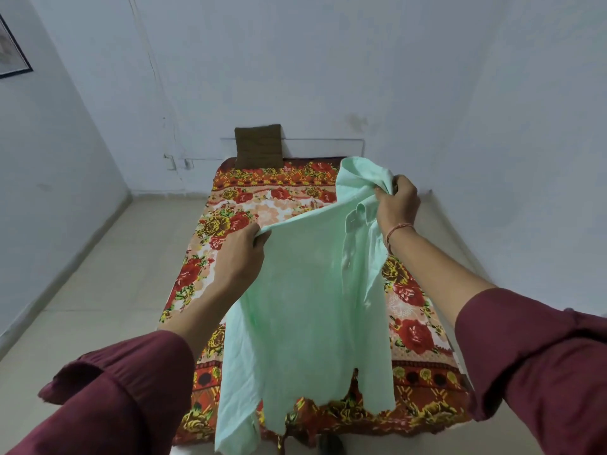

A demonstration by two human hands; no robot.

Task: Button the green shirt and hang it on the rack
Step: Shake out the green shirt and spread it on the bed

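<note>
Hands are seen closed on the pale green shirt [305, 290], which is held up above the bed [417, 326] with its floral cover, the left hand [244, 249] gripping one upper edge and the right hand [395, 205] bunched fabric near the collar, the hem hanging loose.

No legible text or labels anywhere.

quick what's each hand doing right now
Left hand: closed, gripping one edge of the green shirt.
Right hand: closed, gripping the shirt's bunched upper part.
</note>
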